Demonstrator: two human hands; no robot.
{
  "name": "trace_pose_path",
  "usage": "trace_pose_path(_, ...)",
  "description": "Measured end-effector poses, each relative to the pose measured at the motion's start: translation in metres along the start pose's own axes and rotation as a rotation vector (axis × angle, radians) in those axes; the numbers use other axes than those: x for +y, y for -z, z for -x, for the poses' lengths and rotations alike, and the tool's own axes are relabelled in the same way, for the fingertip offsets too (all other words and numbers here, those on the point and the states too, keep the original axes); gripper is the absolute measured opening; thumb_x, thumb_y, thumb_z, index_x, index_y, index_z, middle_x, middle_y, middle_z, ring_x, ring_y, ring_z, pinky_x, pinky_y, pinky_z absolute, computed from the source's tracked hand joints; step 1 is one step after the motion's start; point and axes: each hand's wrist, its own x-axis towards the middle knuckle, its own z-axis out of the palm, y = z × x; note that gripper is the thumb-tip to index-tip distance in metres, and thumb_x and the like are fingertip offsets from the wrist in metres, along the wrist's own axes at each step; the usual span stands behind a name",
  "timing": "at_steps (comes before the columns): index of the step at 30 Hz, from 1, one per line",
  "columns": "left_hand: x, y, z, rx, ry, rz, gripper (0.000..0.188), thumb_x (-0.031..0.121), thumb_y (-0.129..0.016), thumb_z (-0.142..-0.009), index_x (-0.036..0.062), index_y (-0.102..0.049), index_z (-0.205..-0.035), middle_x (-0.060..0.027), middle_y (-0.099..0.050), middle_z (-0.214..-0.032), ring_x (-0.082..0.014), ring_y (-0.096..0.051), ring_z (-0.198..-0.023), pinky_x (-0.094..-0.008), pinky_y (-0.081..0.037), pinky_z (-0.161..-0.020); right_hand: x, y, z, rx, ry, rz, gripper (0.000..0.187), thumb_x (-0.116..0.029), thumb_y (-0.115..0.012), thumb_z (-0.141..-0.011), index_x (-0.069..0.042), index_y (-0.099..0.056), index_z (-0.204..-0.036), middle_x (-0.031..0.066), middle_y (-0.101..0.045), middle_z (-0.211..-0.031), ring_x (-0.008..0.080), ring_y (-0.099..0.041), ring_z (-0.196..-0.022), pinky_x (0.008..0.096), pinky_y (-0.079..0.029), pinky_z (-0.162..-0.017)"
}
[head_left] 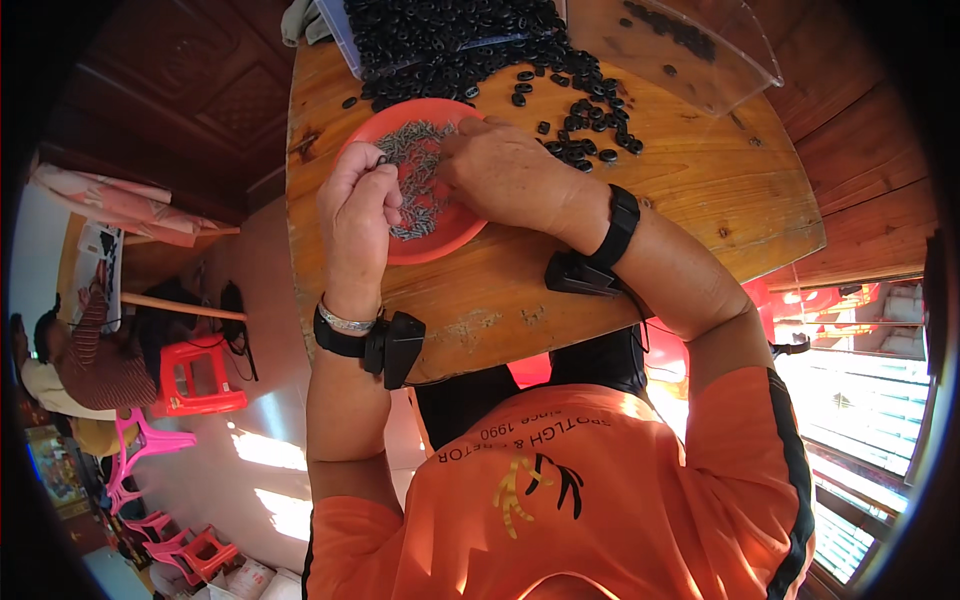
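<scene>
Red plate [452, 243] under two hands: left hand [358, 212] pinching one small part, right hand [505, 172] curled, grip hidden.

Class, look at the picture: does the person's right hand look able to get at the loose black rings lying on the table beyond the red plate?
Probably yes. The right hand rests at the red plate, and the black rings lie just beyond it on the bare wooden table, with nothing between.
</scene>
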Motion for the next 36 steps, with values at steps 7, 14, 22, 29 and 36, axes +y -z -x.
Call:
trace_pose_path(7,0.0,0.0,0.002,-0.021,0.005,-0.037,0.008,0.008,-0.048,-0.083,0.004,-0.051,-0.076,0.001,-0.046,-0.06,-0.0053,-0.041,-0.051,-0.0194,-0.034,-0.047,0.001,0.0,-0.009,0.12,-0.102,-0.454,0.01,-0.009,-0.065,-0.074,-0.005,-0.068,-0.082,0.0055,-0.063,-0.082,0.023,-0.061,-0.081,0.0339,-0.049,-0.074)
trace_pose_path(14,-0.003,0.001,0.003,-0.077,0.01,0.013,0.009,0.011,-0.049,-0.085,0.0039,-0.052,-0.079,0.0012,-0.048,-0.063,-0.0045,-0.042,-0.053,-0.0188,-0.035,-0.048,0.009,0.005,-0.014,0.025,-0.494,-1.54,0.011,-0.01,-0.063,-0.086,-0.001,-0.066,-0.091,0.004,-0.067,-0.085,0.0099,-0.063,-0.075,0.0218,-0.05,-0.07)
trace_pose_path(22,-0.003,-0.007,0.009,-0.155,0.002,-0.022,0.011,0.014,-0.052,-0.086,0.0035,-0.054,-0.085,0.0017,-0.049,-0.065,-0.0037,-0.042,-0.057,-0.0181,-0.036,-0.05,0.009,0.01,-0.013,0.119,-0.57,-1.642,0.017,-0.022,-0.066,-0.085,-0.005,-0.065,-0.09,0.0006,-0.064,-0.078,0.0078,-0.058,-0.068,0.021,-0.049,-0.062)
trace_pose_path(29,-0.003,-0.007,0.008,-0.117,-0.049,-0.07,0.009,0.011,-0.052,-0.086,0.0029,-0.054,-0.083,0.0025,-0.047,-0.064,-0.0039,-0.041,-0.056,-0.0189,-0.035,-0.049,0.004,0.011,-0.013,0.061,-0.53,-1.588,0.02,-0.026,-0.064,-0.086,-0.006,-0.066,-0.088,-0.0011,-0.063,-0.075,0.0065,-0.056,-0.067,0.0201,-0.047,-0.062)
trace_pose_path(36,-0.006,-0.006,0.008,-0.091,-0.086,-0.109,0.009,0.008,-0.052,-0.085,0.0027,-0.053,-0.079,0.0029,-0.047,-0.061,-0.004,-0.041,-0.054,-0.0199,-0.034,-0.048,0.002,0.011,-0.013,0.091,-0.418,-1.435,0.019,-0.023,-0.062,-0.088,-0.004,-0.063,-0.086,-0.0024,-0.06,-0.073,0.0055,-0.055,-0.066,0.0197,-0.046,-0.062)
